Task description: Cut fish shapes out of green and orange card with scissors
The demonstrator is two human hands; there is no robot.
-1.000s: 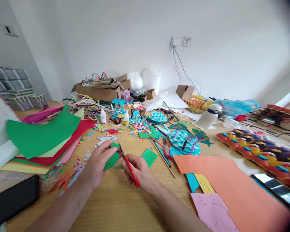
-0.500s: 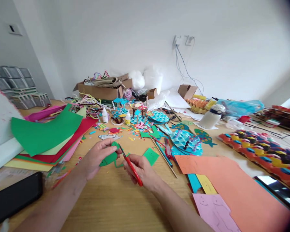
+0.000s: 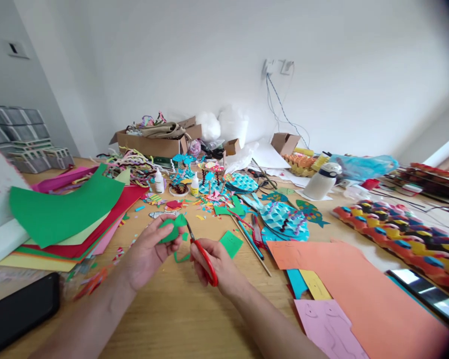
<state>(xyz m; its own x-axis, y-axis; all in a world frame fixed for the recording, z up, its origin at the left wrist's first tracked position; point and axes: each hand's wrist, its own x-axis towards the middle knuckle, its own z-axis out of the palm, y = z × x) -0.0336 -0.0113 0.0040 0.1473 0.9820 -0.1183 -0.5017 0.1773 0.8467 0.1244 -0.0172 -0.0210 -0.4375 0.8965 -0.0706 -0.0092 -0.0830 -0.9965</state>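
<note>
My left hand (image 3: 149, 249) pinches a small green paper piece (image 3: 173, 230), its fingers partly over it. In my right hand (image 3: 219, 264) are red-handled scissors (image 3: 208, 264), fingers wrapped round the handles. The dark blades point up and left, just right of the green piece. A thin green offcut (image 3: 181, 257) lies on the wooden table (image 3: 164, 314) between my hands. Past the right hand lies a green rectangle (image 3: 231, 244) with a small mark on it.
Stacked coloured paper (image 3: 75, 209) and a black phone (image 3: 22, 311) are at the left. Orange paper (image 3: 344, 279) and a painted egg tray (image 3: 400, 237) lie at the right. Behind the hands are scraps, two glue bottles (image 3: 159, 181) and a cardboard box (image 3: 149, 144).
The green piece has turned in my left hand and looks folded or tilted. A small green scrap now shows beside the scissor blades. The view has shifted slightly.
</note>
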